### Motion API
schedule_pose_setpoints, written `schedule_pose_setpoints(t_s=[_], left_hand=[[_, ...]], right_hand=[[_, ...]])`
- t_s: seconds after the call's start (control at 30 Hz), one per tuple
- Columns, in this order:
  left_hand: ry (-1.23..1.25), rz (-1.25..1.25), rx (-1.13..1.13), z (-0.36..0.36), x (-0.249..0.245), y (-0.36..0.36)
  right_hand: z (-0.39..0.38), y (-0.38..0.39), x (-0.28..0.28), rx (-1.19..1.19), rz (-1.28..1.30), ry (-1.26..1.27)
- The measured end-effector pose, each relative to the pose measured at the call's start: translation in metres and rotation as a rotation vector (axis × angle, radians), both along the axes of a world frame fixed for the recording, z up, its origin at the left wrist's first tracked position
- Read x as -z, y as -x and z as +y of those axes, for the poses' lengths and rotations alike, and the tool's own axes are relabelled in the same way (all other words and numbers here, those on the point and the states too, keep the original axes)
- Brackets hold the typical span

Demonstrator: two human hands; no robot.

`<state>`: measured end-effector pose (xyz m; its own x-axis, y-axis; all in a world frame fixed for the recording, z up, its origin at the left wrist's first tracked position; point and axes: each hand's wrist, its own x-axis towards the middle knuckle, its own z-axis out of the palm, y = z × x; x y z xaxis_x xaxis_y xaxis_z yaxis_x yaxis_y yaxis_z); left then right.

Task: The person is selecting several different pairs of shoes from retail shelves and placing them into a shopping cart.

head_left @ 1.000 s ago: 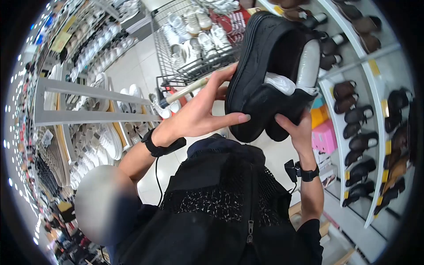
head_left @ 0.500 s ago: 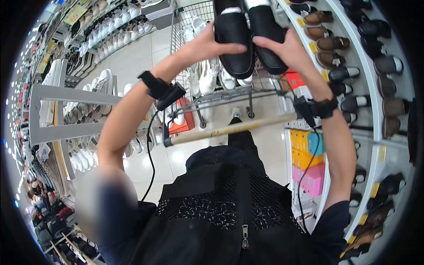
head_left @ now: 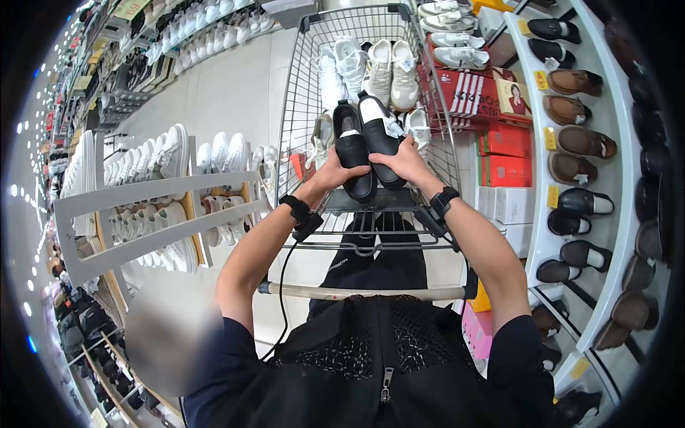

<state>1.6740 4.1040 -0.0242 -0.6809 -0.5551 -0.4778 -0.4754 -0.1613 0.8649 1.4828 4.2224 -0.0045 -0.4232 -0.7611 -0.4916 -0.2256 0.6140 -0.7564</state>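
My left hand (head_left: 330,173) is closed on a black slip-on shoe (head_left: 352,151), its thumb across the toe. Beside it, my right hand (head_left: 404,164) grips the matching black slip-on shoe (head_left: 377,141), which has white material inside and a white tag at the heel. Both shoes point toward me, side by side, over the near end of a wire shopping cart (head_left: 287,107). Whether they rest on anything is not clear. Behind them in the cart lie white sneakers (head_left: 350,68) and cream sneakers (head_left: 380,73), with more pale shoes at either side.
The cart's handle (head_left: 385,293) crosses in front of my body. At the right stand shelves of brown and black shoes (head_left: 571,110) and stacked red shoe boxes (head_left: 505,153). On the left, a white rack frame (head_left: 153,185) stands by white sneakers (head_left: 168,153).
Both hands have come down and closer to my body with the black shoes. More of the cart and its shoes now shows beyond them, and the handle sits nearer my waist.
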Motion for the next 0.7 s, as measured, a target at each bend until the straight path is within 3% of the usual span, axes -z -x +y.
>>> schedule_pose_setpoints(t_s=[0.07,0.2,0.27,0.3,0.33,0.37,0.47,0.63,0.7], left_hand=[[0.041,-0.041,-0.049,-0.007,-0.034,-0.003],[0.137,-0.083,-0.096,-0.04,0.013,-0.034],[0.211,-0.145,-0.106,-0.054,0.06,-0.052],[0.268,-0.324,0.016,-0.068,0.093,-0.062],[0.323,-0.498,0.141,-0.074,0.09,-0.06],[0.458,-0.515,0.149,-0.067,0.091,-0.056],[0.352,-0.707,0.15,-0.063,0.067,-0.038],[0.405,-0.665,0.088,-0.045,0.038,-0.041],[0.342,-0.423,0.105,-0.039,0.023,-0.046]], right_hand=[[-0.02,-0.013,0.021,0.008,0.005,0.034],[-0.052,-0.036,0.061,-0.055,-0.102,0.108],[-0.061,-0.044,0.078,-0.196,-0.129,-0.033],[-0.063,-0.05,0.1,-0.296,-0.041,-0.073],[-0.067,-0.057,0.113,-0.378,0.052,-0.066],[-0.069,-0.059,0.125,-0.347,0.047,-0.066],[-0.071,-0.058,0.144,-0.395,0.088,-0.127],[-0.068,-0.042,0.093,-0.665,0.031,-0.269],[-0.062,-0.039,0.064,-0.751,0.052,-0.318]])
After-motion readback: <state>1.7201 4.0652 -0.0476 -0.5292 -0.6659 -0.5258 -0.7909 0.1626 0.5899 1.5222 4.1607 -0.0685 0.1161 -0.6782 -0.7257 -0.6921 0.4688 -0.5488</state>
